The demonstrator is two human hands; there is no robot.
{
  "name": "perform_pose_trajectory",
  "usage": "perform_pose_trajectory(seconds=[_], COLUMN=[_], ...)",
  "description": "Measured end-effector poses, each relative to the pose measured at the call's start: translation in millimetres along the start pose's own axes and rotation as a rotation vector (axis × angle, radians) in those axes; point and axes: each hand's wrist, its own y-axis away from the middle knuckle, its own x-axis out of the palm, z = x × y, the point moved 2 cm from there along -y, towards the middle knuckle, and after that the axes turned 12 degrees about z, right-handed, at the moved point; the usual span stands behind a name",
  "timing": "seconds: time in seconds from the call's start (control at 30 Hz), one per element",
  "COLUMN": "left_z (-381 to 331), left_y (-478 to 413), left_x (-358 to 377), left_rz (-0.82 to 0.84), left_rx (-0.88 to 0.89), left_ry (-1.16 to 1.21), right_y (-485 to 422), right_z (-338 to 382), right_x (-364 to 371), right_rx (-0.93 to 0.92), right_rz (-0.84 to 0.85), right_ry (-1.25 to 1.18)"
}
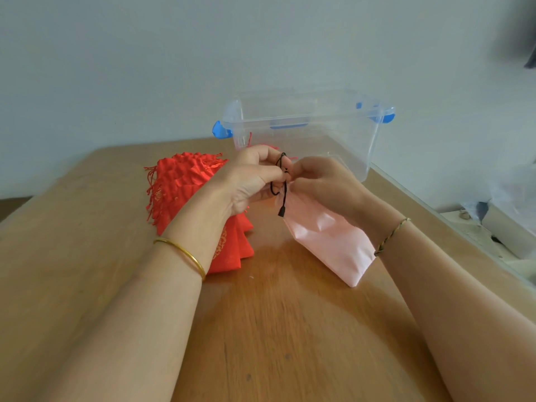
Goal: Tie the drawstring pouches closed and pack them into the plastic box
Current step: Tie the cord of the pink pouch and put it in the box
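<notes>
A pink drawstring pouch [327,242] hangs tilted over the wooden table [275,329], its mouth gathered at my fingers. My left hand [249,181] pinches a loop of its black drawstring [282,184]. My right hand [322,178] grips the cord and the pouch's neck just beside it. One cord end with a black tip dangles down over the pouch. A stack of red drawstring pouches [179,181] with gold print lies to the left, partly under my left wrist. The clear plastic box [304,132] with blue latches stands open behind my hands.
The table's right edge runs diagonally past my right forearm. Beyond it, at the far right, sit cluttered items and clear plastic [510,204]. A pale wall rises behind the box.
</notes>
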Motion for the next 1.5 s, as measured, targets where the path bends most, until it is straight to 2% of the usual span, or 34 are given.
perform_pose_trajectory(seconds=[0.1, 0.27, 0.43, 0.63, 0.77, 0.87, 1.0, 1.1, 1.2, 1.3, 1.4, 1.5], left_z=[1.4, 3.4, 3.9, 4.7, 3.0, 4.2, 6.1, 8.8, 9.8, 9.9, 10.1, 10.8], left_y=[-1.4, -5.1, -4.6, -5.6, -5.2, -6.8, -7.4, -6.7, -7.5, -8.0, -7.0, -6.3], left_x=[-1.0, -0.9, 8.4, 10.7, 11.1, 11.5, 12.0, 11.1, 10.3, 9.1, 8.0, 7.5], left_rz=[-0.08, -0.225, -0.26, -0.268, -0.273, -0.271, -0.228, -0.185, -0.154, -0.142, -0.132, -0.13], left_rx=[0.092, 0.295, 0.417, 0.466, 0.45, 0.392, 0.297, 0.26, 0.24, 0.224, 0.21, 0.166], left_ry=[-0.142, -0.57, -0.685, -0.731, -0.686, -0.612, -0.412, -0.244, -0.166, -0.132, -0.113, -0.034], right_y=[-0.1, 0.5, -3.4, -3.2, -2.8, -2.7, -3.8, -6.3, -10.2, -12.6, -15.2, -17.4], right_z=[-1.9, -3.1, -11.8, -18.4, -19.3, -18.9, -17.9, -19.5, -21.7, -21.9, -23.6, -25.4], right_x=[-1.5, 0.7, 6.0, 7.8, 5.2, 4.7, 1.4, -0.2, 2.2, 5.2, 5.6, 3.1], right_rx=[0.012, 0.036, 0.1, 0.126, 0.108, 0.097, 0.091, 0.193, 0.232, 0.188, 0.106, 0.015], right_rz=[-0.023, -0.027, -0.083, 0.045, 0.008, -0.045, -0.194, -0.235, -0.129, -0.06, -0.166, -0.303], right_ry=[-0.031, -0.176, -0.404, -0.682, -0.699, -0.6, -0.546, -0.743, -0.972, -1.021, -0.955, -0.564])
